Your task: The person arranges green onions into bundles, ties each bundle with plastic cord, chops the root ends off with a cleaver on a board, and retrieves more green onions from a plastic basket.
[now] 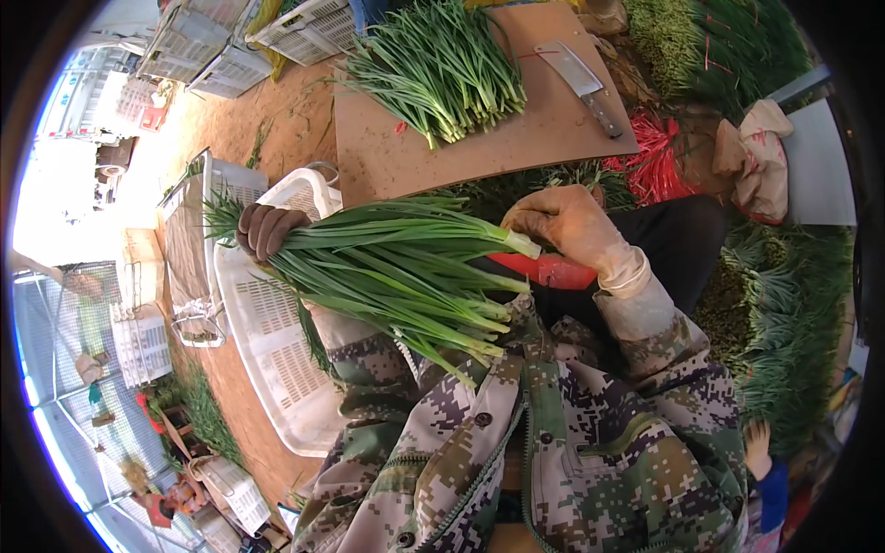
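spreading across the front of a camouflage jacket (461,433), a bunch of leek-like greens (392,267) lies between the wearer's two hands, its leaf tips to the left and its pale stem ends to the right. the brown-gloved left hand (270,229) is clamped around the leafy end, fingers curled over the top. the right hand (573,229), in a paler and soiled glove, is well apart from it at the stem end, thumb and fingers bent close by one thick pale stalk; whether they pinch it cannot be told. near the left hand sits a white plastic basket (295,373) with slotted walls. past the hands, a brown board (383,166) carries a pile of similar greens (442,69), pale ends toward the wearer, and a cleaver (581,81) to their right. red plastic ties (653,152) lie just off the board's right corner. more greens (784,313) lie heaped at the right, and white crates (309,35) stand farther off, beyond the board's left side.
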`<state>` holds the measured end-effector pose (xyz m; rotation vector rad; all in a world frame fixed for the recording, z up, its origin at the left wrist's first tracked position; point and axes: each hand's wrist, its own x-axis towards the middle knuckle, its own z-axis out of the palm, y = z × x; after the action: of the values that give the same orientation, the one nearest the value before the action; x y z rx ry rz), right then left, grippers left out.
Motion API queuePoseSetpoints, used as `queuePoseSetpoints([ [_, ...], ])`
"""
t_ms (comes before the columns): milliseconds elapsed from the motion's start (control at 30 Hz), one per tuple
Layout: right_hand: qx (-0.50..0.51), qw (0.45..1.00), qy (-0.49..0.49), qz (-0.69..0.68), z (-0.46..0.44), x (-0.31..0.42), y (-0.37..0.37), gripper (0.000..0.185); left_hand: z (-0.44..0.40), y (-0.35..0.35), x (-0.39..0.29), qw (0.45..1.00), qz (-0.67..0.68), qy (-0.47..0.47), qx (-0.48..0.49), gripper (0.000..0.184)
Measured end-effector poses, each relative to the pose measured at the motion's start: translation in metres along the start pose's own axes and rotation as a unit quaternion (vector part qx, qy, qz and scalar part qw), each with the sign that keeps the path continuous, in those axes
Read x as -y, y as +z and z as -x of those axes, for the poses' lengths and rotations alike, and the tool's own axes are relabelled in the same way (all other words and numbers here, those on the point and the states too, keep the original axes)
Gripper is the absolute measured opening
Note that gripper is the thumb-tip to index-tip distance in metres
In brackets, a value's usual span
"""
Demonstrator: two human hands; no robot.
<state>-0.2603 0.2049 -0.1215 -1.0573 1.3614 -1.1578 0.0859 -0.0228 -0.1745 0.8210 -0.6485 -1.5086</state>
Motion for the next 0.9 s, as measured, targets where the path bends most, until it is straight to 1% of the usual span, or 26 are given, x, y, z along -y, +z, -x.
queuePoseSetpoints([
  [67, -0.001, 0.999, 0.035, -0.003, 0.007, 0.006, -0.007, 0.019, 0.001, -0.002, 0.002, 1.000, -0.006, 0.001, -0.004, 0.032],
  [100, -0.001, 0.999, 0.035, -0.004, 0.012, 0.001, -0.012, 0.019, 0.002, -0.003, 0.003, 1.000, -0.008, 0.001, -0.006, 0.032],
  [133, -0.022, 0.993, 0.014, -0.115, 0.019, -0.006, -0.020, 0.020, 0.002, -0.004, 0.002, 1.000, -0.011, 0.002, -0.007, 0.032],
  [167, -0.041, 0.974, -0.006, -0.224, 0.025, -0.014, -0.029, 0.021, 0.002, -0.005, 0.002, 1.000, -0.013, 0.001, -0.010, 0.032],
  [200, -0.036, 0.937, -0.091, -0.337, 0.027, -0.029, -0.036, 0.022, 0.001, -0.005, 0.002, 1.000, -0.014, 0.002, -0.013, 0.032],
  [233, -0.030, 0.879, -0.173, -0.443, 0.028, -0.038, -0.045, 0.024, 0.002, -0.006, 0.002, 1.000, -0.017, 0.003, -0.014, 0.032],
  [300, -0.007, 0.824, -0.182, -0.536, 0.034, -0.042, -0.066, 0.025, 0.001, -0.006, 0.004, 1.000, -0.022, 0.003, -0.018, 0.032],
  [333, -0.012, 0.889, -0.120, -0.441, 0.041, -0.039, -0.072, 0.025, 0.000, -0.006, 0.004, 1.000, -0.025, 0.002, -0.018, 0.032],
  [367, -0.017, 0.939, -0.056, -0.339, 0.048, -0.037, -0.076, 0.025, 0.000, -0.005, 0.005, 0.999, -0.028, 0.002, -0.018, 0.032],
  [400, -0.025, 0.982, -0.001, -0.186, 0.044, -0.029, -0.065, 0.026, 0.000, -0.004, 0.005, 0.999, -0.032, 0.001, -0.018, 0.032],
  [433, -0.035, 0.997, 0.055, -0.028, 0.038, -0.021, -0.051, 0.027, 0.000, -0.003, 0.007, 0.999, -0.036, -0.001, -0.016, 0.032],
  [467, -0.046, 0.992, -0.031, 0.112, 0.034, -0.038, -0.042, 0.035, -0.001, -0.002, 0.008, 0.999, -0.037, -0.003, -0.017, 0.032],
  [500, -0.049, 0.992, -0.029, 0.112, 0.032, -0.036, -0.034, 0.035, -0.001, 0.000, 0.009, 0.999, -0.039, -0.004, -0.018, 0.032],
  [533, -0.037, 0.996, 0.005, -0.082, 0.029, -0.032, -0.023, 0.038, -0.001, 0.001, 0.008, 0.999, -0.040, -0.004, -0.019, 0.032],
  [567, -0.021, 0.960, 0.039, -0.275, 0.025, -0.029, -0.013, 0.040, -0.001, 0.001, 0.009, 0.999, -0.042, -0.004, -0.020, 0.032],
  [600, -0.021, 0.960, 0.037, -0.278, 0.020, -0.026, -0.007, 0.040, -0.001, 0.001, 0.009, 0.999, -0.045, -0.003, -0.020, 0.033],
  [667, 0.055, 0.957, 0.020, -0.284, 0.016, -0.022, -0.003, 0.046, 0.000, 0.002, 0.012, 0.999, -0.049, -0.005, -0.019, 0.033],
  [700, 0.052, 0.957, 0.021, -0.284, 0.015, -0.022, -0.002, 0.046, 0.000, 0.002, 0.012, 0.999, -0.049, -0.006, -0.018, 0.033],
  [767, 0.131, 0.942, 0.018, -0.307, 0.011, -0.024, 0.002, 0.046, 0.000, 0.003, 0.013, 0.998, -0.052, -0.008, -0.021, 0.033],
  [800, 0.135, 0.930, 0.056, -0.336, 0.011, -0.019, 0.005, 0.045, 0.000, 0.003, 0.013, 0.998, -0.052, -0.007, -0.023, 0.033],
  [833, 0.137, 0.930, 0.056, -0.336, 0.011, -0.020, 0.009, 0.045, 0.000, 0.003, 0.013, 0.998, -0.053, -0.006, -0.024, 0.033],
  [900, 0.114, 0.940, -0.002, -0.322, 0.010, -0.017, 0.018, 0.044, 0.000, 0.003, 0.014, 0.998, -0.055, -0.005, -0.028, 0.033],
])
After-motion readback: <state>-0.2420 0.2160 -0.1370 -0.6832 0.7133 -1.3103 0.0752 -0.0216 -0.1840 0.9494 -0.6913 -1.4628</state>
